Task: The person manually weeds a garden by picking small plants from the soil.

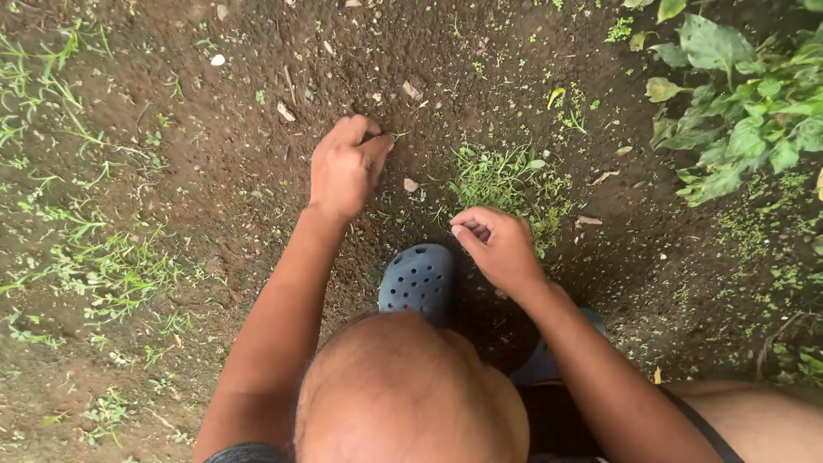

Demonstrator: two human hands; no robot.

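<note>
My left hand (347,167) reaches forward to the dark soil (257,129). Its fingers are pinched together at a small green weed (398,135) that sticks out of the ground by the fingertips. My right hand (497,246) hovers lower, just in front of a tuft of grass (506,180). Its fingers are curled in, and nothing shows inside them. Between the two hands stands my foot in a blue perforated clog (417,279), and my bare knee (403,394) fills the bottom middle.
A broad-leaved green plant (746,111) grows at the upper right. Thin grass and seedlings (94,257) spread along the left side. Small stones and dry leaf bits (411,89) lie scattered on the soil ahead.
</note>
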